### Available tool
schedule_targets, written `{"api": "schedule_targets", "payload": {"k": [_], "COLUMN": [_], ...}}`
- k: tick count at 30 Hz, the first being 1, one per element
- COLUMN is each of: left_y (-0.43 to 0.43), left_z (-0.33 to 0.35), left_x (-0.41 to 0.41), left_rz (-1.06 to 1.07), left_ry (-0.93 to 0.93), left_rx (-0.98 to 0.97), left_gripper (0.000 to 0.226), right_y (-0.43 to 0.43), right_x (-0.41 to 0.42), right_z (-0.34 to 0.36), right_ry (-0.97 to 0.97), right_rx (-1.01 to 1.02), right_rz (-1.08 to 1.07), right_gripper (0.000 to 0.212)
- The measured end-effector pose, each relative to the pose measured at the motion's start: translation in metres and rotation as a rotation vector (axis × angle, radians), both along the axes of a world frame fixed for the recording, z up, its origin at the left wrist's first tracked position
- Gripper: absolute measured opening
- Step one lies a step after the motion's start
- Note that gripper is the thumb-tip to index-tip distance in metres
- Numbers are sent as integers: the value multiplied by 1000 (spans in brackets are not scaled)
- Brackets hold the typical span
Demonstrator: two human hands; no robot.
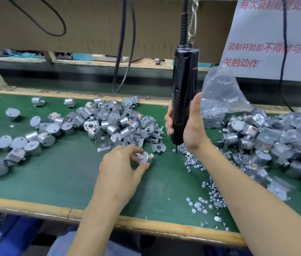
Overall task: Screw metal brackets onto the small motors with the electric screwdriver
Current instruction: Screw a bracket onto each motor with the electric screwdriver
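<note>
From the head camera: the left hand (120,169) has its grip pinched on a small silver cylindrical motor (145,157), low over the green-topped table (62,182). Just behind it lies a heap of loose silver motors and flat metal brackets (116,119). The right hand (192,124) has its grip clamped round the black electric screwdriver (183,80), held upright with its bit down at the scattered shiny screws (214,196). A clear plastic bag of screws (220,93) stands just behind that hand.
</note>
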State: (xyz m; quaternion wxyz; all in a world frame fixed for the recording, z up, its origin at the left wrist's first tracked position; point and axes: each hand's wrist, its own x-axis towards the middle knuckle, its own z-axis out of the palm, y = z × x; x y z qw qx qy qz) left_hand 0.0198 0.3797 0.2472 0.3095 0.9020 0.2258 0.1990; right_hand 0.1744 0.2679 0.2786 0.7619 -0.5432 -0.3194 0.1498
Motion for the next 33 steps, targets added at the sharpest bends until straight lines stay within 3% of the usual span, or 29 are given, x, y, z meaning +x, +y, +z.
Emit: {"api": "schedule_targets", "payload": {"k": [7,14,33], "left_y": [-13,-20,-17], "left_z": [-13,-22,-25], "left_x": [2,0,-3], "left_rz": [-23,-97,-148], "left_ry": [-53,-154,-109], "left_rx": [80,9,79], "left_gripper": [32,39,34], "right_y": [1,2,1], "right_x": [1,4,2], "right_z": [-2,-5,0], "right_ry": [-22,-13,-35], "right_rx": [-17,-20,5], "right_rz": [-29,-64,-28], "right_gripper": [90,89,84]}}
